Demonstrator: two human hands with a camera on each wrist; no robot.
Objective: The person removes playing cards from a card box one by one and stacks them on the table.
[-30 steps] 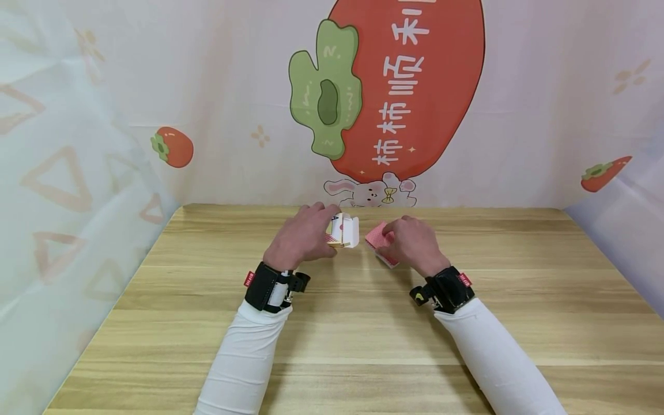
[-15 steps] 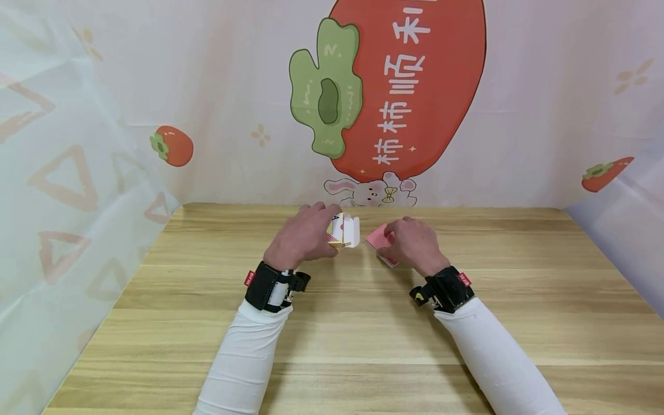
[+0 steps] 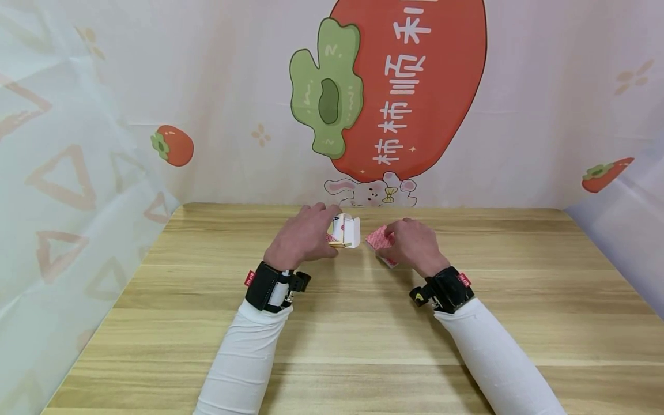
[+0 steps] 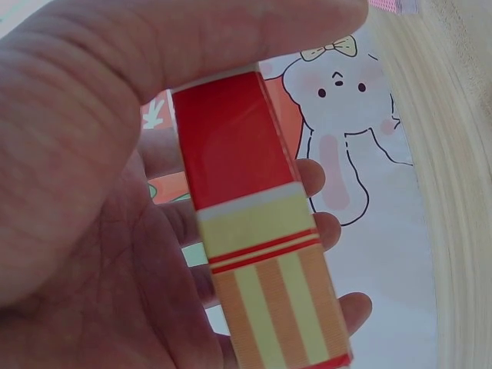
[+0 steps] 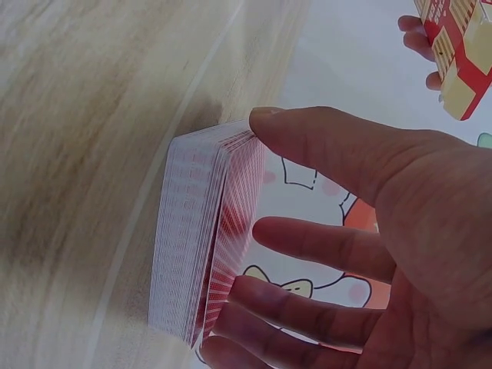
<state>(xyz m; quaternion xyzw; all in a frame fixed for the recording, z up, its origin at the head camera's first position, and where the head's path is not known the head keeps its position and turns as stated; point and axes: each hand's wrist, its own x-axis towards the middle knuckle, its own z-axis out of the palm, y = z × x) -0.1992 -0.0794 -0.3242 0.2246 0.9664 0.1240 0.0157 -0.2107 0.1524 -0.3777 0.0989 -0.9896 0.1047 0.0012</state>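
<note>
Wooden table (image 3: 363, 323), persimmon backdrop (image 3: 415, 86)

Backdrop cloth (image 3: 519, 115): a large red persimmon (image 3: 446, 69) carries white Chinese characters in a column, legible as 柿柿顺利, with the topmost character cut by the frame edge. Card box (image 3: 346, 230), held in the left hand (image 3: 303, 236): a dark letter "A" stands at the upper corner of its pale open flap. Wrist straps (image 3: 459, 288): each bears a small red tab with white lettering, too small to read. Card backs (image 3: 378, 239): a printed red pattern only, no readable text.
</note>
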